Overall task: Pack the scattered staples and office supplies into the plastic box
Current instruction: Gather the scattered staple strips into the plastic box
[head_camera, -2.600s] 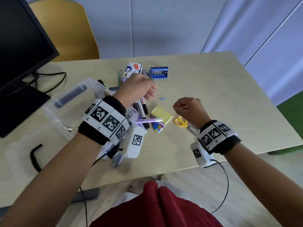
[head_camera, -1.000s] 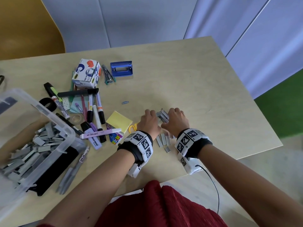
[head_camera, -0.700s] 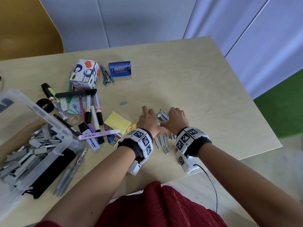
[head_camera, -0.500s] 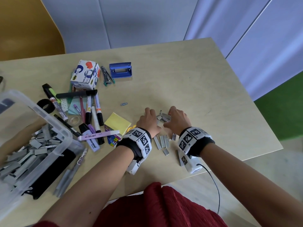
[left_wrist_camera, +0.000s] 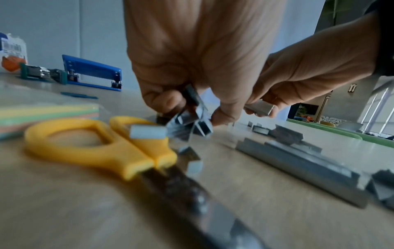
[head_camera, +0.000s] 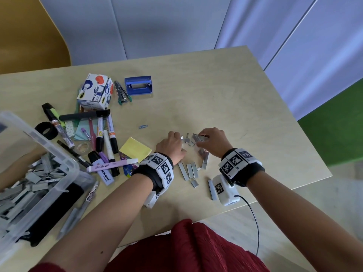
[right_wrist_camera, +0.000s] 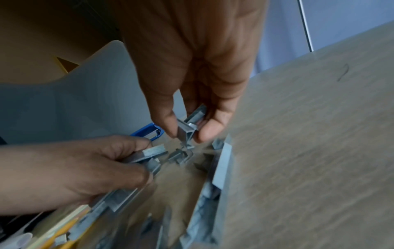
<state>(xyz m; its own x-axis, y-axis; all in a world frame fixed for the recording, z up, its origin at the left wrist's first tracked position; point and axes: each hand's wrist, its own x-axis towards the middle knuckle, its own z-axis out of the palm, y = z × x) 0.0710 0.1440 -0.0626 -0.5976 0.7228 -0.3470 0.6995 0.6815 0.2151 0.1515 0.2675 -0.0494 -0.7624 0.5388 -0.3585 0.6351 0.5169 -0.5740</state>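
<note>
While both hands gather staple strips (head_camera: 189, 169) near the table (head_camera: 255, 107) edge, small pieces can be lost.

Several strips are pinched loosely in the curled fingers of the left hand (head_camera: 171, 146), and one short strip is pinched between thumb and fingertips of the right hand (head_camera: 213, 141); neither bunch is held firmly, so pieces could be dropped on the long way to the plastic box (head_camera: 49, 167), which is well apart, to the left of the strips. The strips nearest the edge could be pushed off, and the yellow scissors (left_wrist_camera: 102, 146) just beside the strips could be caught.
</note>
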